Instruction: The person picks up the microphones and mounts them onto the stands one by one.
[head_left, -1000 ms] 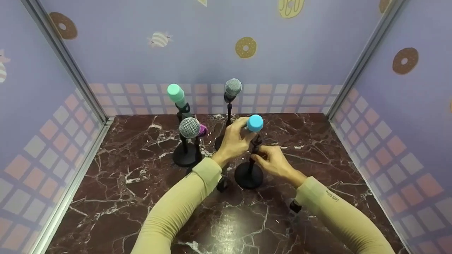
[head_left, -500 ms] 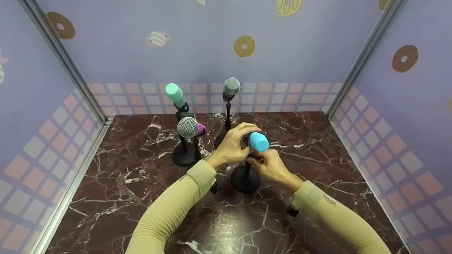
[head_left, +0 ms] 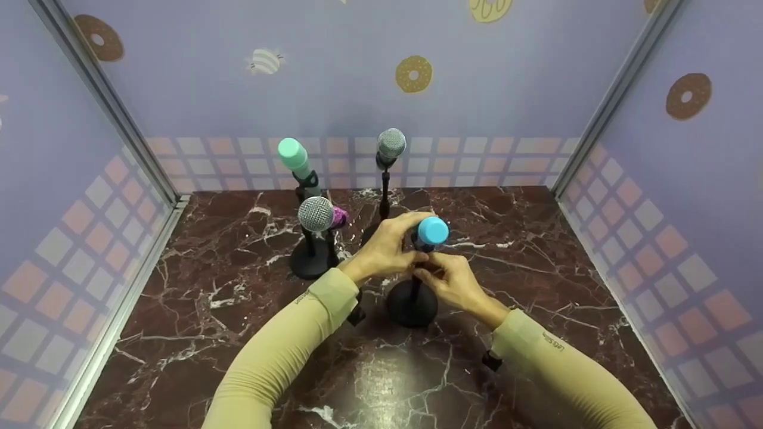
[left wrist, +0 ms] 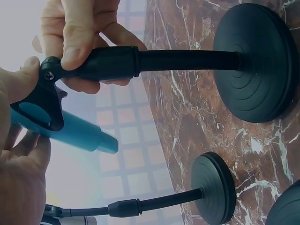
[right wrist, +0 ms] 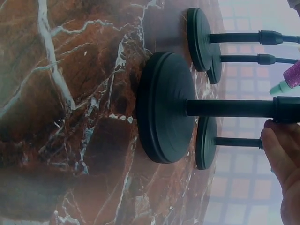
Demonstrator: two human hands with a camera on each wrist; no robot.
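A blue microphone (head_left: 433,230) sits in the black clip (left wrist: 47,105) of a desk stand, its head facing up toward the head camera. My left hand (head_left: 381,247) holds the microphone and clip from the left, its thumb at the clip's joint in the left wrist view. Just below, my right hand (head_left: 456,280) pinches the collar (left wrist: 112,62) on the stand's pole. The stand's round black base (head_left: 412,305) is on the marble-patterned table. In the right wrist view, the fingers (right wrist: 276,145) lie against the collar from beneath.
Close on the left stand a mint microphone (head_left: 293,154) and a silver-headed one with a purple glitter body (head_left: 316,214), both on stands. Behind my left hand rises another silver-headed microphone (head_left: 391,143) on its stand. Patterned walls (head_left: 506,77) enclose the table.
The blue microphone's head has dipped toward me, then come partly back up. My left hand has lowered with it, close to the right hand. The stand's base has shifted slightly nearer.
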